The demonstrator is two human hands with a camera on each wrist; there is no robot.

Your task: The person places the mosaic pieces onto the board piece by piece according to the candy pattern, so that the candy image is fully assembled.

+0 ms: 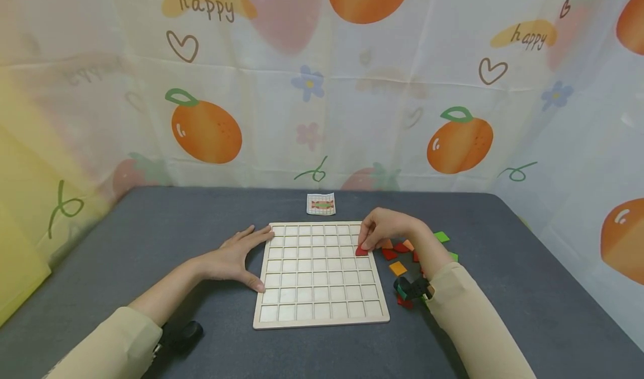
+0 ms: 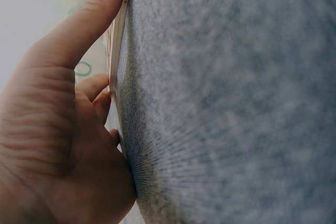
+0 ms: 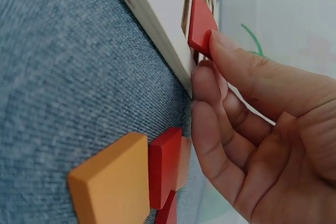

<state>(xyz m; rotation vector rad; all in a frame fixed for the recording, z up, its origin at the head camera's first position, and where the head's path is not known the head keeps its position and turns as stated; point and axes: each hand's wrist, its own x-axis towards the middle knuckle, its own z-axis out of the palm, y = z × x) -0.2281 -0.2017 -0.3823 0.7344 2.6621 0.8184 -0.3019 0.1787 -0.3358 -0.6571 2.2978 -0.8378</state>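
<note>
Spread wide, the thumb and fingers of my left hand [image 1: 232,261] touch the left edge of the board [image 1: 304,295], well apart from the red tile [image 1: 360,251]. Across the grid, that tile is at the rightmost column, pinched in the fingertips of my right hand [image 1: 384,228], the nearer of the two. It projects leftward from my grip, tilted to the board's face; whether it touches the wood, I cannot tell. Farther right, loose tiles [image 1: 398,268] lie beside the board.
</note>
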